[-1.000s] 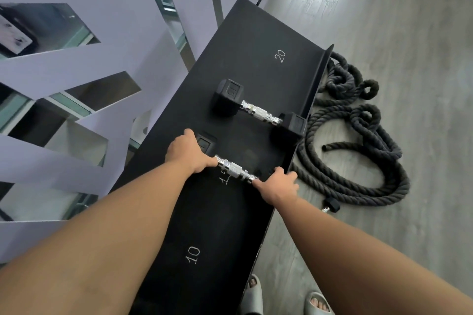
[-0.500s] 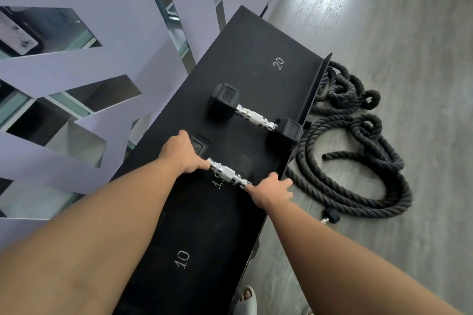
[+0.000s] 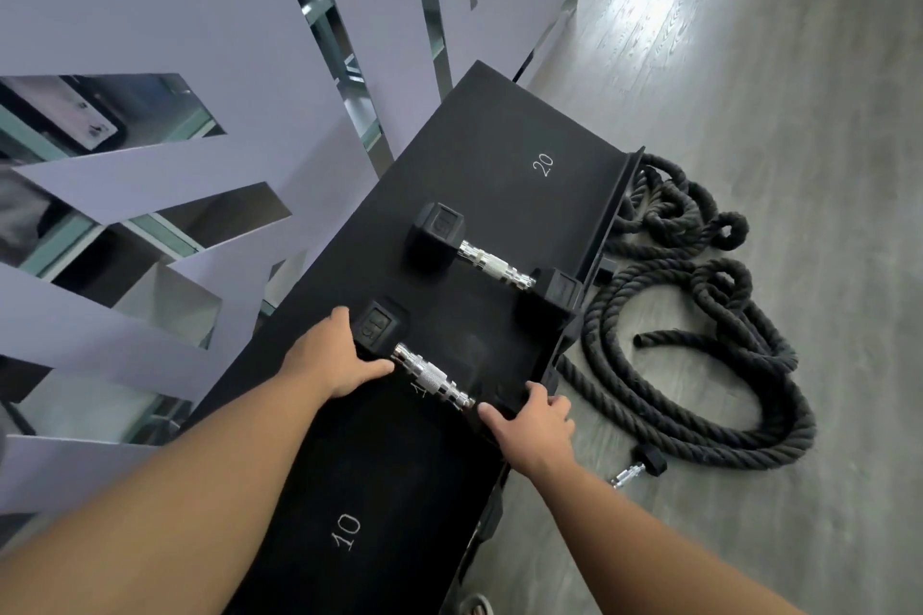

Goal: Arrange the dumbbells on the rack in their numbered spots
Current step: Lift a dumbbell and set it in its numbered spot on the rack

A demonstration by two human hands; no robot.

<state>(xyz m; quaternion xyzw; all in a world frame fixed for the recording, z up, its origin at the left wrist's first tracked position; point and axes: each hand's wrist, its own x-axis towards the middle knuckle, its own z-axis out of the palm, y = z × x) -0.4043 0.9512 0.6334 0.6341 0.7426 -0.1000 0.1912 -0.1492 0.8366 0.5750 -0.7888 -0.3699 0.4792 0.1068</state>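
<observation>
Rack (image 3: pixel 449 175), black and sloped, fills the centre of the head view and runs from my feet away along the cut-out wall panel (image 3: pixel 150 15); its top carries chalked numbers 10 (image 3: pixel 346 531) and 20 (image 3: pixel 543 164), with a partly hidden number under the nearer handle. Battle rope (image 3: pixel 699 365) lies coiled on the floor (image 3: pixel 774 115) just beside the rack's right edge, with what looks like a small handle piece (image 3: pixel 639 467) near it. Far dumbbell (image 3: pixel 494 260) rests across the rack, between the 20 mark and my hands. Near dumbbell (image 3: pixel 429 372) lies parallel to it, over the hidden number. My left hand (image 3: pixel 332 362) cups its far head, marked 15; my right hand (image 3: pixel 532 422) covers the head at the rack's lip. Each grip is a loose, part-curled hold on a head, not on the chrome bar.

Step in hand, as I judge it: seating this 15 on its spot. Next move calls for squaring it to the number, then releasing both hands. Risk: the right head sits near the edge, above the rope.
</observation>
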